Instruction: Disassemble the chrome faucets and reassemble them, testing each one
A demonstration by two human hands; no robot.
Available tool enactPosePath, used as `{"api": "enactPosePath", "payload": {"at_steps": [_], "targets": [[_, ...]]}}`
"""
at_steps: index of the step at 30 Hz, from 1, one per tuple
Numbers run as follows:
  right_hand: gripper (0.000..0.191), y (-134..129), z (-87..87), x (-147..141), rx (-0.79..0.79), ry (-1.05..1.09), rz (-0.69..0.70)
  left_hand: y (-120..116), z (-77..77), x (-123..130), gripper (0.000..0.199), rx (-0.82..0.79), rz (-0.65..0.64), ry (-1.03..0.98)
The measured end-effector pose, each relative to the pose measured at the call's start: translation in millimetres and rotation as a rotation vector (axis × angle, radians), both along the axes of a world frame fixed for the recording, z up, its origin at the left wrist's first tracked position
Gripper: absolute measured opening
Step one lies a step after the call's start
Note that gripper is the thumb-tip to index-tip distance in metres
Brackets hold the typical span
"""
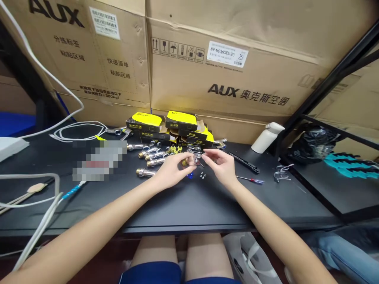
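My left hand (pixel 171 170) is closed around a small chrome-and-brass fitting (pixel 196 159), holding it above the black table. My right hand (pixel 220 165) is beside it, thumb and fingers pinched at the fitting's right side. Whatever is between those fingertips is too small to make out. Below the hands lie several small screws (pixel 203 175) and some blue pieces (pixel 190 175). To the left are several chrome fittings with brass threaded ends, one of them the nearest fitting (pixel 145 172). Small yellow-and-black parts (pixel 175 149) stand just behind my left hand.
Black-and-yellow boxes (pixel 181 120) are stacked behind the parts, against large cardboard cartons (pixel 225 79). A screwdriver (pixel 255 181), a long black tool (pixel 244 162) and a white bottle (pixel 267 138) are at right. White cables (pixel 79 128) lie at left. Another person's leg (pixel 349 252) shows lower right.
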State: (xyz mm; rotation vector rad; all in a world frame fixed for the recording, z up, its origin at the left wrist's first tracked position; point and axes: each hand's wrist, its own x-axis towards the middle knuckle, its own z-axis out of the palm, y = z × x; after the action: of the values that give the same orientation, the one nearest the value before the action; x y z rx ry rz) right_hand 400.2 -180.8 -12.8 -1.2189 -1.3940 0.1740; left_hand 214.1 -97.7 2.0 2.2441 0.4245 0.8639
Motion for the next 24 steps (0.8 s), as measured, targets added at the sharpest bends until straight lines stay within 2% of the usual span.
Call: {"api": "enactPosePath", "payload": {"at_steps": [4, 7, 12, 16, 24], "targets": [[0.004, -9.1, 6.7, -11.0, 0.103, -0.155, 0.058, -6.9, -3.6, 1.8, 0.021, -0.045, -0.045, 0.012], [0.011, -10.8, 7.7, -16.1, 0.176, -0.255, 0.054, -11.5, -4.6, 2.2, 0.021, -0.106, -0.082, 0.005], [0.016, -11.7, 8.5, -17.6, 0.272, -0.292, 0.049, -16.9, -3.7, 3.3, 0.021, -0.126, -0.085, -0.038], [0.022, -13.9, 11.6, -13.7, 0.350, -0.426, 0.064, -17.9, -5.2, 3.9, 0.024, -0.080, -0.028, -0.085], [0.054, -32.9, 16.5, -25.4, 0.420, -0.573, 0.016, -29.3, -4.9, -1.6, 0.023, 0.151, 0.050, -0.344]]}}
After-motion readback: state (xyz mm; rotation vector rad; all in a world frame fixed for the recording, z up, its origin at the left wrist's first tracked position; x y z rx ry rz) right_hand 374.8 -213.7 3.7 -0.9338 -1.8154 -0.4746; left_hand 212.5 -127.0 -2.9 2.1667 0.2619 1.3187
